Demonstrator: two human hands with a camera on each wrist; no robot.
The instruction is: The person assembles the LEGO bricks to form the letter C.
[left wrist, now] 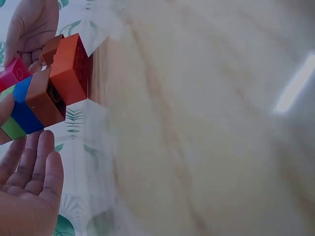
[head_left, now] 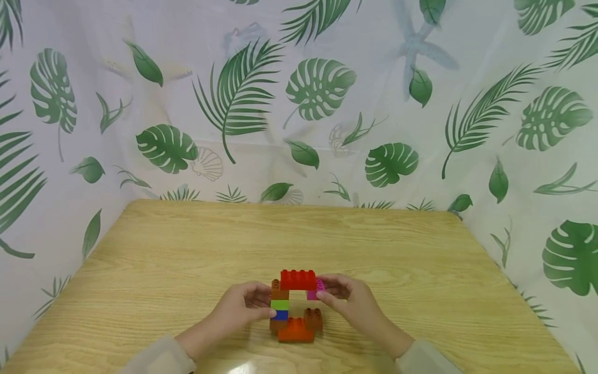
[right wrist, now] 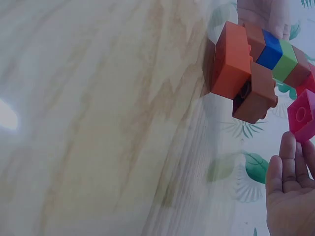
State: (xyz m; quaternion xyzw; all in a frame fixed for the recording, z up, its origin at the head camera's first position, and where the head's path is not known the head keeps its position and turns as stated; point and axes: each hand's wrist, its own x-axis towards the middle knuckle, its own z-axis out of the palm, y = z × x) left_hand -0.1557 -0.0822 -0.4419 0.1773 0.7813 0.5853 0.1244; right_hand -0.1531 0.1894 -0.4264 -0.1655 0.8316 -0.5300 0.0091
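Note:
A ring-like structure of toy building bricks stands on the table. At its base lies an orange brick [head_left: 296, 332], with brown bricks [head_left: 313, 319] on both sides. The left column holds a blue brick [head_left: 282, 315], a lime green brick [head_left: 280, 304] and another brown brick [head_left: 280, 294]. A red brick [head_left: 298, 280] spans the top. My left hand [head_left: 240, 306] holds the left column, thumb in front at the blue and green bricks. My right hand [head_left: 350, 298] pinches a pink brick [head_left: 312, 295] at the red brick's right end. A gap separates the pink brick from the brown one below.
The wooden table [head_left: 187, 249] stretches out around the bricks. Behind it and at both sides hangs a white curtain [head_left: 261, 171] printed with green leaves. Light glares off the tabletop near its front edge.

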